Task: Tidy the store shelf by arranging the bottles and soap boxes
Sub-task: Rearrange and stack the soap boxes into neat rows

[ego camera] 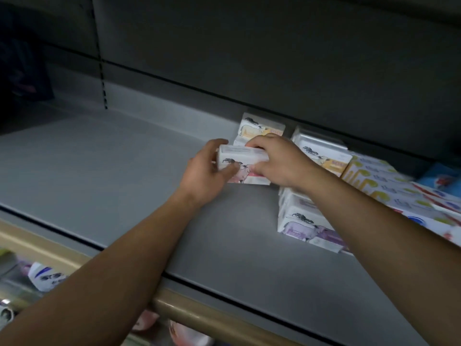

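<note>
The grey shelf (104, 171) is lying mostly bare on its left, so the stock is being gathered toward the right, where it can form rows against the back wall (274, 58). Far right, a run of green-marked boxes (374, 181) is lying flat, packed edge to edge. Near the shelf front a purple box stack (306, 228) is sitting just beside them, partly under the right forearm. Behind, two orange boxes (262, 128) are standing close to the wall, faces forward, probably so shoppers can read them.

Both hands are holding one pink soap box (239, 166) at mid-shelf, just left of the orange ones. The left hand (207, 176) is gripping its left end, thumb across the printed face and fingers (218, 143) curled over the top edge. The right hand (282, 163) is clasping the right end, fingers bent round it. Gripping both ends likely keeps the box square while it is being lined up; whether it is touching the shelf cannot be told
</note>
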A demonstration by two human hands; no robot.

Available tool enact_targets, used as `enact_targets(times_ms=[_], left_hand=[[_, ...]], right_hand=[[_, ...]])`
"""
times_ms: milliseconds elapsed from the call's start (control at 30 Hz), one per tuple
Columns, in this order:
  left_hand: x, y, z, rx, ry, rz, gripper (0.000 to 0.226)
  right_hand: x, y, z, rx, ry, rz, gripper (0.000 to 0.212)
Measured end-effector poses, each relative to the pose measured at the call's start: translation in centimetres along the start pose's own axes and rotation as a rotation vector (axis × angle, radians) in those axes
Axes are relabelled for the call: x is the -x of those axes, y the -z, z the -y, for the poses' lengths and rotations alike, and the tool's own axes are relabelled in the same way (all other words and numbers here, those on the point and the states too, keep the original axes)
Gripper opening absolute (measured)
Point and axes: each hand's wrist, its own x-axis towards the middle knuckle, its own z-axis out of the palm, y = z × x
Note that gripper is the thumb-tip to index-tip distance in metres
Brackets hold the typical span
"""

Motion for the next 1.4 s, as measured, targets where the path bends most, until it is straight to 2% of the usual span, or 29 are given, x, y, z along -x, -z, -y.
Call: enact_targets(times_ms=[100,233,300,400,500,633,767,833,900,1033,1133,1200,1300,1400], left_hand=[[0.2,0.1,-0.6,0.2,-0.018,0.011,0.034],[0.5,0.3,-0.9,0.504,0.141,0.017,0.026],[0.5,0.4,-0.9,0.585,0.21,0.052,0.024],[0.3,0.5,-1.0,0.653,0.296,0.091,0.017],[0.1,1.0,-1.2,0.705,0.403,0.162,0.043],[0.4,1.0,-0.9,0.593,0.441,0.28,0.067],[0.3,0.7,-0.7,0.518,0.484,0.311,0.074],[0.1,0.8,-0.6,0.566,0.483,0.313,0.068],[0.2,0.7,-0.7,0.595,0.461,0.307,0.06],[1.1,0.1,-1.1,0.455,0.235,0.254,0.027],[1.6,0.3,-1.8,0.353,0.031,0.213,0.031],[1.6,0.3,-2.4,0.291,-0.074,0.176,0.029],[1.2,-0.5,-3.8,0.22,-0.225,0.175,0.034],[0.1,-2.2,-5.5,0.117,-0.273,0.154,0.034]], right_hand=[[2.2,0.9,-0.6,-0.123,0.01,-0.082,0.055],[5.1,0.0,-1.3,-0.119,0.074,-0.053,0.086],[5.8,-0.4,-1.5,-0.153,0.092,-0.088,0.086],[6.1,-0.3,-1.3,-0.279,0.023,-0.145,0.072],[6.1,0.3,-0.8,-0.453,-0.147,-0.15,0.052],[5.7,1.3,-0.8,-0.639,-0.38,-0.065,0.041],[5.4,1.4,-1.1,-0.659,-0.49,-0.013,0.062],[5.5,1.3,-1.1,-0.732,-0.486,0.001,0.051],[5.9,1.2,-1.2,-0.757,-0.396,-0.009,0.033],[6.9,0.8,-0.6,-0.449,-0.134,-0.091,0.066],[7.9,1.2,-0.3,-0.243,0.003,-0.181,0.072],[8.7,2.1,-0.7,-0.124,0.053,-0.208,0.068],[10.0,4.2,-2.4,-0.015,0.034,-0.292,0.056],[11.2,6.7,-5.8,0.095,-0.177,-0.336,0.049]])
